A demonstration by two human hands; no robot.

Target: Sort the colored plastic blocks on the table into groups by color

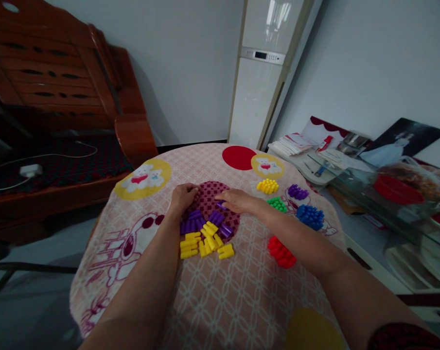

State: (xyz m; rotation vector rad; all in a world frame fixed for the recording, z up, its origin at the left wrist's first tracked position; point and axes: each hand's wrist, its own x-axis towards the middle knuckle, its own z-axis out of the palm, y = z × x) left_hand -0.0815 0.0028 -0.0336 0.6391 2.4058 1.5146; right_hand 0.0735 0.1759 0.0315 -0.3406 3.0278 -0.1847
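Note:
My right hand [235, 200] reaches over the patterned tablecloth, its fingers closed on a purple plastic piece [220, 205] just above the cloth. Across from it, my left hand [184, 198] has its fingers curled inward; whatever they may hold is hidden. Below and between the hands lie loose purple plastic pieces [200, 223], short and rounded at the ends. Nearer to me, several yellow plastic pieces [189, 245] of the same shape lie in a loose pile, some side by side and some overlapping.
Right of my right arm stand bunched clusters of pegs: yellow [267, 186], purple [297, 192], green [277, 204], blue [310, 217] and red [281, 252]. My forearm partly covers the red one. A glass-topped table [365, 194] with clutter adjoins the right side. A wooden bench [59, 82] stands left.

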